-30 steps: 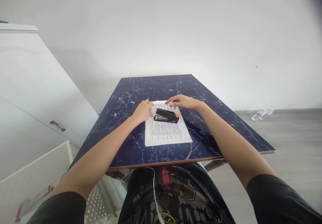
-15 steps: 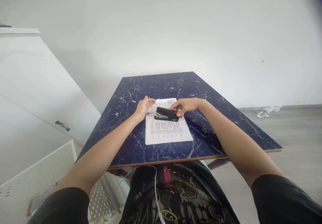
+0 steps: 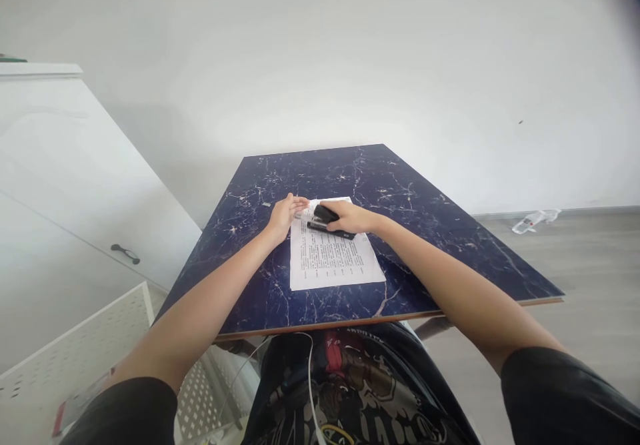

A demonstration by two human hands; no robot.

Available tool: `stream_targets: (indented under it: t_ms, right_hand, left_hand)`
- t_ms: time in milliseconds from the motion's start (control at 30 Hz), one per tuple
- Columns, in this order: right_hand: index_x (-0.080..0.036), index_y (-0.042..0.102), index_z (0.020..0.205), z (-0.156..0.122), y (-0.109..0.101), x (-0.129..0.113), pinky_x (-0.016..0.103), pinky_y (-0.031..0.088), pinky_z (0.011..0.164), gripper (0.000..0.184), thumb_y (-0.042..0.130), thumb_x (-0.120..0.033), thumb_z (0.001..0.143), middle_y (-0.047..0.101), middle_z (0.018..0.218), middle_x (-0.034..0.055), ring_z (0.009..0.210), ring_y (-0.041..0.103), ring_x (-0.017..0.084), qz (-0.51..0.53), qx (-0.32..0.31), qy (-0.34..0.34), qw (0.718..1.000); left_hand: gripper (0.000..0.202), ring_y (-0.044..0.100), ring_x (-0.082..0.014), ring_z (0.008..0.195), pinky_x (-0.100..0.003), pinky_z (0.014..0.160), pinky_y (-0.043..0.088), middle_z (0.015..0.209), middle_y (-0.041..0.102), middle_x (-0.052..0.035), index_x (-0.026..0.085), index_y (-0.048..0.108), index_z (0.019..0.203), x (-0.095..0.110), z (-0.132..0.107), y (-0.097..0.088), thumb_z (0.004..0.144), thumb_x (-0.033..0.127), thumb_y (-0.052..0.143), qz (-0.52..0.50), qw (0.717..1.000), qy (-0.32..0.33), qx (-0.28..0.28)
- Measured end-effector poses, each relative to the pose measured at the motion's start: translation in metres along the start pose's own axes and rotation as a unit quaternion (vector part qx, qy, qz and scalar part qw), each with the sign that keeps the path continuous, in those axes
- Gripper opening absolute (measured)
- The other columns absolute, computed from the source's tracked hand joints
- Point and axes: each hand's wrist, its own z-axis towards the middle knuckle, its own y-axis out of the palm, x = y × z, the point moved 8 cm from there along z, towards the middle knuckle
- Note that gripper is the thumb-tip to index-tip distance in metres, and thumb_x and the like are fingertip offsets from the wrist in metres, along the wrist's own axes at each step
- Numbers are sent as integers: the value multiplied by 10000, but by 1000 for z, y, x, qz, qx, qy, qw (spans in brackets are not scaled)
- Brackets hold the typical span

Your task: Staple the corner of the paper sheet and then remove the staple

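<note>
Printed paper sheets [image 3: 335, 265] lie on the dark blue, marble-patterned table. Across their upper part rests a black stapler [image 3: 347, 234], its metal end pointing left. My right hand [image 3: 353, 217] is wrapped over the stapler's top arm from the right, with the fingers on its left half and covering part of it. My left hand [image 3: 286, 216] rests at the upper left edge of the sheets, fingers stretched out toward the right, just beside the stapler's metal end. Whether its thumb touches the paper is hard to see.
The table [image 3: 310, 171] ends at a wooden front edge close to my body. A white cabinet [image 3: 55, 165] and a white perforated rack [image 3: 120, 318] stand at the left. A white cable [image 3: 311, 378] hangs over my lap. Clear plastic packaging [image 3: 535, 221] lies on the floor at right.
My right hand has moved left from the stapler's right end onto its top arm, covering more of it. My left hand stays almost where it was.
</note>
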Motion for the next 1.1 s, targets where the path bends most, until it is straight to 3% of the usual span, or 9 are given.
stream_targets:
  t_ms: [100, 167, 267, 400, 567, 700, 900, 1100]
  right_hand:
    - [-216, 502, 1026, -6, -22, -5, 334, 406, 659, 152, 565, -219, 888, 620, 979, 61, 772, 548, 193, -53, 121, -14, 991]
    - [-209, 506, 1100, -10, -27, -14, 334, 407, 660, 207, 502, -151, 901, 605, 1132, 102, 818, 551, 201, -147, 171, -46, 973]
    - [-209, 521, 1221, -10, -16, -26, 355, 418, 705, 392, 443, -37, 878, 532, 1348, 146, 949, 555, 246, -323, 180, -80, 926]
    - [-218, 533, 1294, -8, -6, -34, 378, 407, 770, 472, 396, 22, 912, 513, 1411, 149, 1038, 543, 282, -478, 174, -83, 857]
    - [-215, 555, 1289, -7, -2, -35, 379, 385, 784, 370, 405, -44, 997, 523, 1433, 146, 1035, 548, 281, -541, 164, -88, 820]
    - [-210, 575, 1249, -5, 6, -33, 371, 379, 760, 319, 415, -66, 1014, 547, 1424, 137, 1003, 552, 272, -567, 152, -89, 805]
    - [-206, 573, 1254, -6, 8, -37, 379, 396, 792, 309, 449, -63, 1010, 533, 1459, 137, 1043, 552, 279, -579, 148, -97, 796]
    - [-250, 557, 1288, -6, 3, -32, 403, 428, 840, 340, 485, -81, 1003, 537, 1467, 124, 1110, 550, 303, -518, 157, -104, 834]
  left_hand:
    - [402, 739, -225, 974, -398, 1031, 517, 1002, 774, -146, 133, 725, 878, 3, 0, -1, 1011, 479, 570, -25, 1000, 4, 8]
    - [370, 744, -226, 939, -408, 990, 547, 984, 769, -139, 137, 705, 892, 2, -1, 3, 1023, 452, 562, -63, 998, -29, -5]
    - [385, 745, -223, 874, -398, 902, 594, 968, 758, -142, 131, 688, 909, -2, -5, 14, 1031, 468, 548, -122, 987, -95, -37]
    - [375, 741, -182, 843, -323, 903, 605, 916, 752, -126, 121, 694, 904, -1, -6, 19, 1020, 458, 578, -169, 977, -120, -43]
    - [177, 748, -151, 893, -276, 1002, 571, 937, 771, -120, 80, 740, 892, -3, -7, 21, 997, 173, 632, -158, 979, -108, -64]
    - [186, 750, -138, 876, -265, 1028, 559, 930, 778, -125, 51, 763, 868, -12, -9, 17, 942, -13, 605, -131, 983, -126, -37]
    - [173, 759, -166, 903, -293, 1040, 569, 951, 786, -150, 42, 771, 872, -12, -9, 12, 960, 53, 622, -132, 981, -138, -19]
    - [142, 762, -189, 959, -331, 1075, 564, 969, 791, -143, 70, 776, 870, -13, -6, 9, 934, 45, 653, -113, 985, -126, -16]
